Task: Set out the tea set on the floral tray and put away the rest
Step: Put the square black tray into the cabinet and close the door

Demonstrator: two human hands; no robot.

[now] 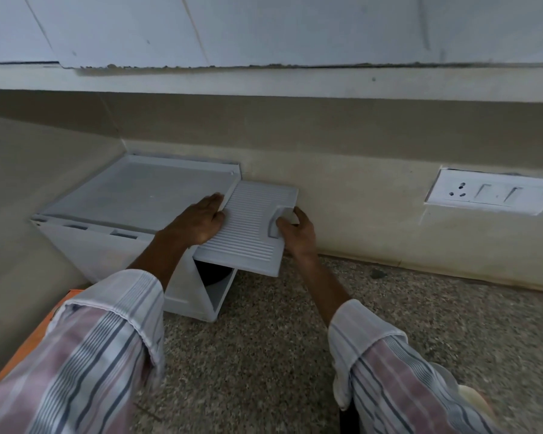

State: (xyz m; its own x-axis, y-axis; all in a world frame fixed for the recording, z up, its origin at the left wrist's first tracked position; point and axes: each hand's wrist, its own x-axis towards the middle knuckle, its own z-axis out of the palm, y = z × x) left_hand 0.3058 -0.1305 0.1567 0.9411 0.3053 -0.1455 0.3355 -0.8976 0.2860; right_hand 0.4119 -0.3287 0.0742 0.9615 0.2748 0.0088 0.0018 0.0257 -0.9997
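Hands meet at a ribbed white door (248, 227) of a white cabinet (132, 220) that sits on the speckled counter (295, 355) in the corner against a beige wall (358, 170). The left hand (198, 222) lies flat, fingers spread, on the door's left edge, touching it without closing around it. The right hand (297, 231) grips the door's handle (279, 220) at its right edge, thumb on the front and fingers curled behind. The door stands swung out from the cabinet, between the two hands. Below it, inside the cabinet opening, a dark rounded thing (215, 274) shows; what it is cannot be told. A switch plate (489, 195) is set in the wall well to the right. Striped sleeves (101, 355) cover both forearms. An orange edge (41, 333) shows beside the left sleeve.
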